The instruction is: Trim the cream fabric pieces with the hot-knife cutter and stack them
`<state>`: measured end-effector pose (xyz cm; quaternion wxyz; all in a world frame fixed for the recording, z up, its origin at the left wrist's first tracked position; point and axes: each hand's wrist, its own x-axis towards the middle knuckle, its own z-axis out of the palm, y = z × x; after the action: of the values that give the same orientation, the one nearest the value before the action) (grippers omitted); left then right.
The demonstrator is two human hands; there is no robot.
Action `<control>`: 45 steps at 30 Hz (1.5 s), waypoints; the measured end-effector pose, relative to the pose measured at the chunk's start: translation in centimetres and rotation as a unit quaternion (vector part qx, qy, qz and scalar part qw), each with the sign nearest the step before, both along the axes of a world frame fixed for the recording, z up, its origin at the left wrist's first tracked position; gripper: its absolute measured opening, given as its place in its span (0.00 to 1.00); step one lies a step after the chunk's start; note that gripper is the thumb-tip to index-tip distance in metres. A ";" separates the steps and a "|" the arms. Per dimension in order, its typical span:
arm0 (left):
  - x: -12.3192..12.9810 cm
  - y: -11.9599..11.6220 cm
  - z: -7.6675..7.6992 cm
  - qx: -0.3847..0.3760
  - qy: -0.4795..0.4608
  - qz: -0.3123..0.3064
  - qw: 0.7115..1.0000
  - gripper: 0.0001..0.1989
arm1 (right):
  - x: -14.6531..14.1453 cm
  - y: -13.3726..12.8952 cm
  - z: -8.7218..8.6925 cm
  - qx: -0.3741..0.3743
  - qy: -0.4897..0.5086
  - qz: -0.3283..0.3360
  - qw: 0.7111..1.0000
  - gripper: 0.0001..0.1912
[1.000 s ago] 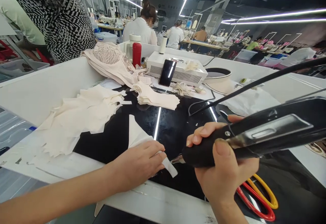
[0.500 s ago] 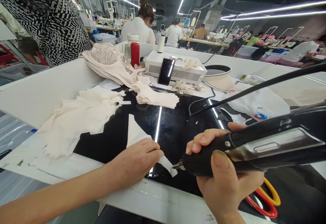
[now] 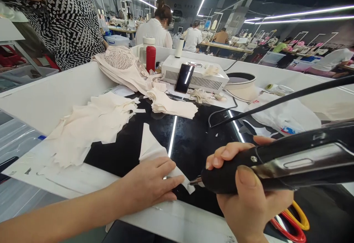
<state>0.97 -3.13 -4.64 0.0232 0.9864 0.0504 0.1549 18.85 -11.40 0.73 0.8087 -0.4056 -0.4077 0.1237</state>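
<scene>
At lower centre, left hand (image 3: 151,184) pressing pale fabric piece (image 3: 153,146) flat, fingers spread, right hand (image 3: 246,191) gripping black handheld tool (image 3: 229,174), its tip seemingly touching the fabric's end.

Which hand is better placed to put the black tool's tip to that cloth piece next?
The right hand, I'd judge: it holds the black tool, with the metal tip at the near end of the cream cloth piece. The left hand lies across that piece, seemingly steadying it.

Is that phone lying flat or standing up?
Standing up, leaning back: the phone has its screen facing this way and its back towards the white box.
</scene>
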 end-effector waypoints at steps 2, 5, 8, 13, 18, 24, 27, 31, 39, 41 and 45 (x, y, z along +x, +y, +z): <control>0.1 -0.3 -0.3 0.012 -0.001 0.003 1.000 0.25 | -0.1 0.5 0.3 0.000 0.006 -0.004 1.000 0.20; 0.1 -0.5 -0.7 0.014 -0.005 0.009 1.000 0.27 | -0.3 1.6 0.8 0.011 0.022 -0.009 1.000 0.20; 0.2 -0.5 -1.0 0.000 -0.017 0.003 1.000 0.27 | -0.5 2.7 0.8 0.011 0.036 0.001 0.999 0.21; 0.2 -0.6 -1.1 -0.025 -0.022 0.009 0.999 0.28 | -0.7 3.3 0.4 0.001 0.033 0.018 0.999 0.22; -0.1 -0.8 -0.9 -0.045 -0.024 0.017 0.999 0.30 | -0.8 3.0 0.4 -0.004 0.023 0.018 1.000 0.21; 0.0 -0.8 -0.9 -0.042 -0.032 0.019 0.998 0.30 | -1.0 3.7 0.4 0.007 0.034 0.026 0.999 0.20; 0.1 -0.7 -1.2 -0.042 -0.035 0.010 0.998 0.31 | -1.0 4.2 0.3 0.012 0.027 0.027 0.999 0.22; -0.1 -0.6 -1.7 -0.053 -0.033 -0.002 0.998 0.30 | -1.2 4.4 0.2 -0.021 0.030 0.021 0.999 0.22; -1.4 -0.7 -0.2 -0.110 -0.063 0.025 0.992 0.17 | -1.6 3.0 0.0 -0.019 0.010 0.031 0.999 0.21; -1.6 -0.7 0.0 -0.101 -0.062 0.037 0.992 0.18 | -1.7 2.6 0.0 -0.014 0.003 0.035 0.999 0.20; -1.7 -0.8 -0.3 -0.075 -0.045 0.042 0.995 0.22 | -1.8 2.2 0.0 -0.004 -0.003 0.041 0.999 0.20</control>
<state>-0.73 -3.92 -4.96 0.0933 0.9709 0.1019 0.1957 17.01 -9.20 0.74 0.8000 -0.3925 -0.4259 0.1570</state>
